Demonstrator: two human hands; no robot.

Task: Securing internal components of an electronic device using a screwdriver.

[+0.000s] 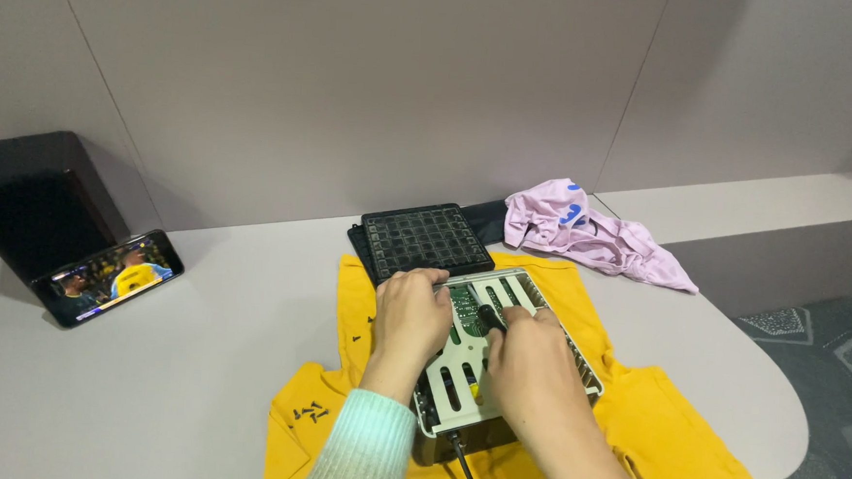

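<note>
An opened electronic device [530,303] with a slotted white metal frame and a green circuit board lies on a yellow cloth [659,427]. My left hand [408,318] rests on the device's left side, fingers curled at the frame's upper edge. My right hand [526,366] is over the frame, closed around a black-handled screwdriver [491,318] whose tip points down into the board. A black cable [463,465] leaves the device's near end.
A black gridded cover panel [426,240] lies behind the device. Several small black screws [308,413] sit on the cloth at left. A pink garment [591,234] is at back right. A phone [108,276] leans against a black box [30,194] at left.
</note>
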